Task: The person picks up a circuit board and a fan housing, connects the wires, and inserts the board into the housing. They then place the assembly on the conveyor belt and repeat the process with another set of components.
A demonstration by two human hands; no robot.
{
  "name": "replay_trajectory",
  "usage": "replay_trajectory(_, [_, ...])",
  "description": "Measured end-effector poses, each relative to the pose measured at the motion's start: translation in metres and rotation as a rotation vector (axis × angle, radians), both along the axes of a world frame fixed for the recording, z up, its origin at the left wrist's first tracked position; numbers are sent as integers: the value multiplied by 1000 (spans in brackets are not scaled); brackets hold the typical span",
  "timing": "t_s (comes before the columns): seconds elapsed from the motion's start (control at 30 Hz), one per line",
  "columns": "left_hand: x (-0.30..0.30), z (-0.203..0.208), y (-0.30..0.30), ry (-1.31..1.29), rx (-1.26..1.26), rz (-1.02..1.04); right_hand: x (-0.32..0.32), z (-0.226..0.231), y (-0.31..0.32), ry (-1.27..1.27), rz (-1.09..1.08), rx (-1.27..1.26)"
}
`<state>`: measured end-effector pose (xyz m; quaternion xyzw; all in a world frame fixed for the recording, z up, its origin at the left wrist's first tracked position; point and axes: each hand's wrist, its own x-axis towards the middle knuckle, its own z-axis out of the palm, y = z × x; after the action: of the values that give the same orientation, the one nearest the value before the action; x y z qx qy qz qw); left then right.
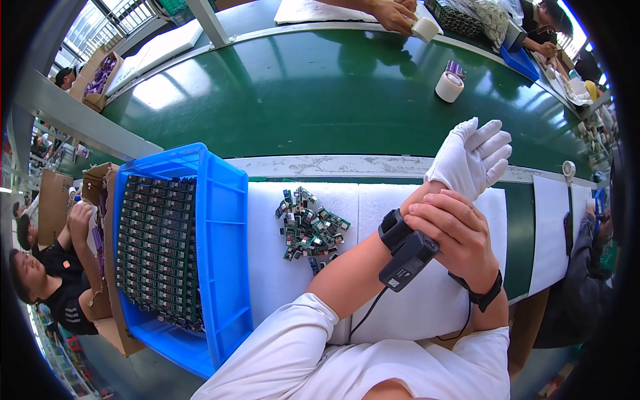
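My left hand [470,159], in a white glove, is raised above the far edge of the work surface with its fingers apart and nothing in it. My bare right hand [457,227] wraps around the left wrist just below the glove's cuff. A black strap [393,229] with a small black box-shaped device [409,261] sits on the left forearm, and a cable runs down from it. Another black strap [483,292] circles my right wrist. Left of my forearms, a loose pile of small green circuit boards [308,223] lies on a white foam sheet [267,280].
A blue bin [227,233] holds stacked rows of circuit boards [157,243] at the left. Beyond the white ledge [300,165] runs a green belt [267,100], carrying a tape roll [449,87]. Co-workers' hands [393,15] work across it; another person [57,287] sits at far left.
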<state>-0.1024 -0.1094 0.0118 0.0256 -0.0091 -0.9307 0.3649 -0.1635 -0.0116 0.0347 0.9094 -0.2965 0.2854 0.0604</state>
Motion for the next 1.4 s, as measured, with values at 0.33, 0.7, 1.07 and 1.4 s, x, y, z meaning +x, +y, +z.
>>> replay_trajectory(0.33, [0,0,-1,-14,-9,3,-3,-5,0,7,-7,15])
replay_trajectory(0.7, [0,1,0,-32,-34,14,-3,-6,4,26,-23,5])
replay_trajectory(1.07, [13,16,-2,-94,-30,106,-4,5,-3,85,-21,2])
replay_trajectory(1.4, [32,16,-17,-142,31,370,-106,-64,-108,-196,-710,263])
